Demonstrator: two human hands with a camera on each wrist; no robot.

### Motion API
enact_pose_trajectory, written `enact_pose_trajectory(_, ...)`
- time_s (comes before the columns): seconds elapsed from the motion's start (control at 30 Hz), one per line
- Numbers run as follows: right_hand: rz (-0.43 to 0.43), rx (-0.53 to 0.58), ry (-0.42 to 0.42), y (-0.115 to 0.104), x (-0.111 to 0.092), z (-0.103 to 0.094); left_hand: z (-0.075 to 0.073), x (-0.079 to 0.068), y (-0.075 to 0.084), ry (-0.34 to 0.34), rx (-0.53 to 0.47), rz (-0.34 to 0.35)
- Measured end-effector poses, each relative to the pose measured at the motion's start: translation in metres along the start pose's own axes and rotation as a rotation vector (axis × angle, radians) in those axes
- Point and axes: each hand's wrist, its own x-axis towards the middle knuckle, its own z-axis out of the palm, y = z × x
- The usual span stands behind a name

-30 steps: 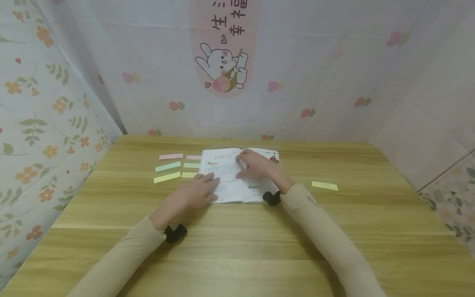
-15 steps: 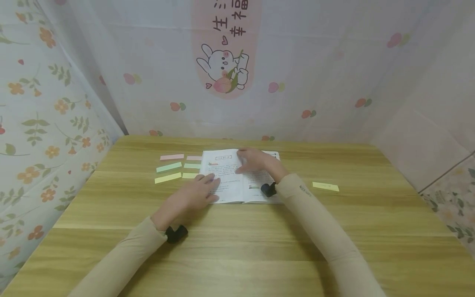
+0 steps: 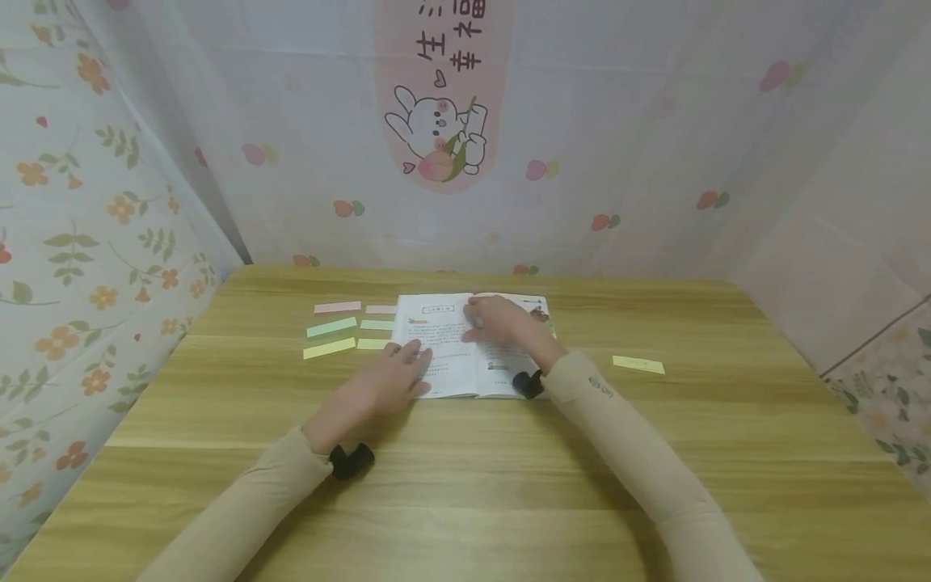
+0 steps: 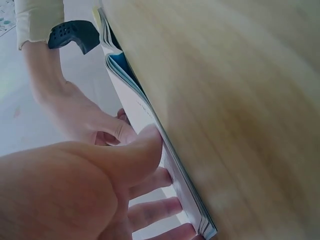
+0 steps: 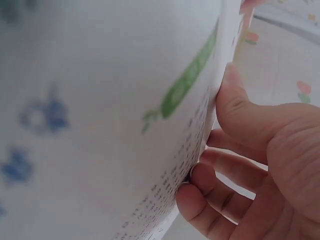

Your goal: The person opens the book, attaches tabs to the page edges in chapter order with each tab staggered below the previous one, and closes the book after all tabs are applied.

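Observation:
An open book point(image 3: 436, 323) with printed pages lies near the back of the table. My left hand point(image 3: 393, 380) rests on the lower left page with fingers spread; its thumb lies along the front edge in the left wrist view. Over the centre fold, my right hand point(image 3: 502, 323) touches the pages with thumb and loosely bent fingertips. In the right wrist view these fingertips point(image 5: 191, 201) press at the bowed page, which bears a green pea pod drawing point(image 5: 187, 80). Pink point(image 3: 381, 309), green point(image 3: 376, 325) and yellow point(image 3: 371, 344) paper strips meet the book's left edge.
Farther left lie another pink strip point(image 3: 337, 307), green strip point(image 3: 330, 327) and yellow strip point(image 3: 329, 348). A single yellow strip point(image 3: 638, 364) with faint marks lies right of the book. A printed curtain point(image 3: 618, 145) hangs behind the wooden table point(image 3: 465, 493).
My right hand slid slightly up along the centre fold, then back down a little, staying on the pages. The left hand has kept its place on the left page.

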Motion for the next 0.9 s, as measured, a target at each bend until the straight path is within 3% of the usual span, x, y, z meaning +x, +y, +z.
enact_pose_trajectory(0.3,0.005,0.005,0.023,-0.005,-0.020,0.003,0.001,0.000,0.004,0.010,-0.008,0.009)
enact_pose_trajectory(0.9,-0.118,0.061,0.049,-0.021,-0.073,0.019,0.000,-0.003,0.007,-0.015,-0.031,-0.039)
